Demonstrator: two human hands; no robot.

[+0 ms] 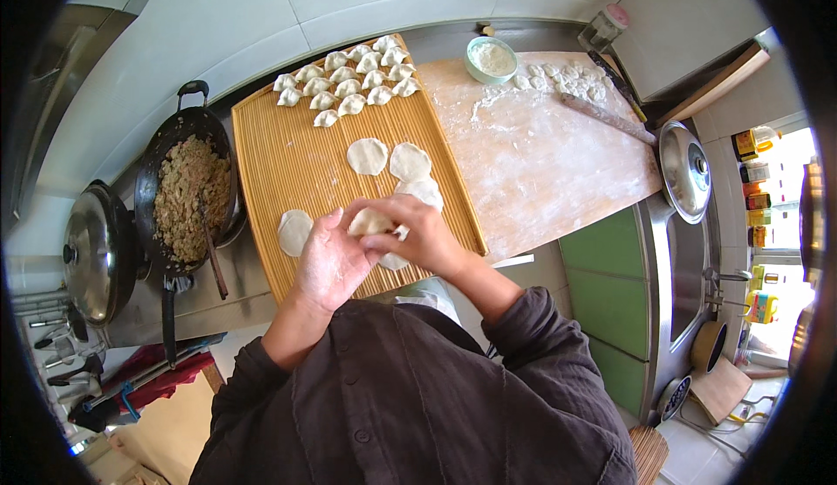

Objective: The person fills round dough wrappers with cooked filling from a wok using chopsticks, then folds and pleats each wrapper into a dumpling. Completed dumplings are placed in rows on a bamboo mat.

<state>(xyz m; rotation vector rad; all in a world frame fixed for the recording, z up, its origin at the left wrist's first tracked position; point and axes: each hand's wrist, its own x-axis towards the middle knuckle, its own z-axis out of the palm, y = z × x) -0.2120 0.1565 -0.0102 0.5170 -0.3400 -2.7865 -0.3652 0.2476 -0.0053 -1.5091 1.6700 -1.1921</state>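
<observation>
Between my two hands is a dumpling of pale dough, partly covered by my fingers. My left hand is below it with the palm turned up, and my right hand reaches over it, fingers curled around its edge. Both hands are over a slatted wooden tray. Flat round dough wrappers lie on the tray, several of them near my right hand, and another wrapper is just left of my left hand. Folded dumplings stand in rows at the tray's far end.
At left, a black wok holds minced filling and a pair of chopsticks, beside a lidded pan. At right, a floured board bears a bowl of flour, dough pieces and a rolling pin. A metal lid adjoins it.
</observation>
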